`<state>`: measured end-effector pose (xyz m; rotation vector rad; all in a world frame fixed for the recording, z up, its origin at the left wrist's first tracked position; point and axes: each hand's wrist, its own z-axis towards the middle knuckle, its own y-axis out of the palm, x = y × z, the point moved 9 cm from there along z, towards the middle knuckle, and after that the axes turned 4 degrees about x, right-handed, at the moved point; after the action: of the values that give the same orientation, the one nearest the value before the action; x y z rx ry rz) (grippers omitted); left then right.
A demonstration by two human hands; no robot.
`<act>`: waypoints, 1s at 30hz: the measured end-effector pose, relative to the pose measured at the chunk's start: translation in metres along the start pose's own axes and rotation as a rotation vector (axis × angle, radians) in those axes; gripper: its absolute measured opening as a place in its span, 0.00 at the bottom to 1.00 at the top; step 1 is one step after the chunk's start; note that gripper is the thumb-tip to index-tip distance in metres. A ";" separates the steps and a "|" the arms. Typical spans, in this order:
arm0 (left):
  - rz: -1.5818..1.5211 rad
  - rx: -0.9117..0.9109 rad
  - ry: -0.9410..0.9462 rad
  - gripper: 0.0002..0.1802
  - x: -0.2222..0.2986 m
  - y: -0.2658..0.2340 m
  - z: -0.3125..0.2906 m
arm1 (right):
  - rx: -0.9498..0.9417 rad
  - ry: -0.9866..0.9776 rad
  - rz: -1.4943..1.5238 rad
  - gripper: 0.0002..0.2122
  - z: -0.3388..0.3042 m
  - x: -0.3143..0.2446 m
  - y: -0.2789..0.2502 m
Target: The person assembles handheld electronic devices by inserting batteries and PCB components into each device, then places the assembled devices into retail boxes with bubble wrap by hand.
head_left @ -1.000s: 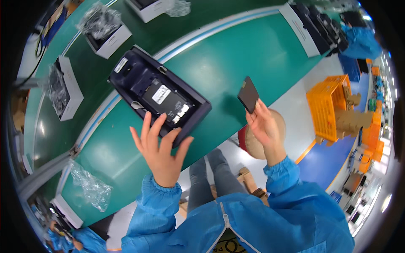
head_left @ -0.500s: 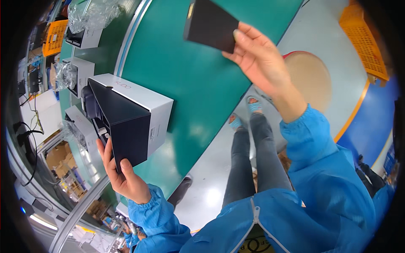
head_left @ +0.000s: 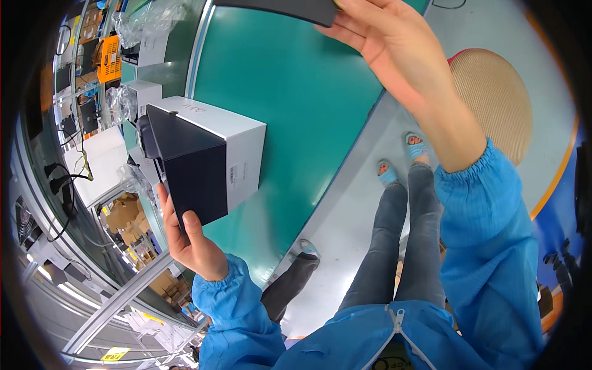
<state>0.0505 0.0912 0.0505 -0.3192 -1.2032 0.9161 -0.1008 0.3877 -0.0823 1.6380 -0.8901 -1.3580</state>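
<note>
On a green work surface (head_left: 308,92) stands a white box (head_left: 250,145) with a black box part (head_left: 196,179) set in it. My left hand (head_left: 198,250) grips the near lower corner of the black part, thumb on its near face and fingers round the far side. Dark rounded contents show at the open left side, mostly hidden. My right hand (head_left: 404,55) is raised at the top, pinching the right end of a flat black panel (head_left: 283,7). The frame's upper edge cuts off much of that panel.
More white boxes (head_left: 148,92) with clear plastic wrap (head_left: 120,102) stand along the left. An orange crate (head_left: 110,58) is beyond them. A round tan stool seat (head_left: 493,102) stands at right. Another person's dark trouser leg (head_left: 290,287) shows beside the work surface.
My right hand has carried the black panel up and leftward, partly out of the frame. The view has shifted; my left hand keeps its hold on the box.
</note>
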 end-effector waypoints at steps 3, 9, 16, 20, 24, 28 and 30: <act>-0.009 0.001 -0.009 0.15 -0.006 -0.002 -0.002 | 0.078 0.007 -0.065 0.10 0.004 0.003 -0.001; -0.076 0.126 -0.010 0.16 -0.006 -0.003 -0.004 | 0.056 -0.001 -0.085 0.11 0.000 -0.001 -0.001; -0.088 0.146 -0.027 0.17 -0.007 -0.007 -0.005 | 0.012 -0.055 -0.106 0.11 -0.008 -0.008 0.007; -0.116 0.133 -0.034 0.17 -0.009 -0.005 -0.007 | -0.077 -0.085 -0.043 0.11 -0.015 -0.013 0.006; -0.119 0.141 -0.045 0.17 -0.010 -0.007 -0.007 | -0.013 -0.087 -0.097 0.11 -0.014 -0.011 0.007; -0.126 0.130 -0.022 0.17 -0.012 -0.010 -0.008 | -0.019 -0.062 -0.074 0.11 -0.015 -0.008 0.006; -0.118 0.101 -0.024 0.17 -0.014 -0.010 -0.007 | -0.001 -0.061 -0.082 0.11 -0.018 -0.011 0.010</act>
<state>0.0605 0.0765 0.0455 -0.1546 -1.1809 0.8770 -0.0849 0.3960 -0.0675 1.6567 -0.8655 -1.4709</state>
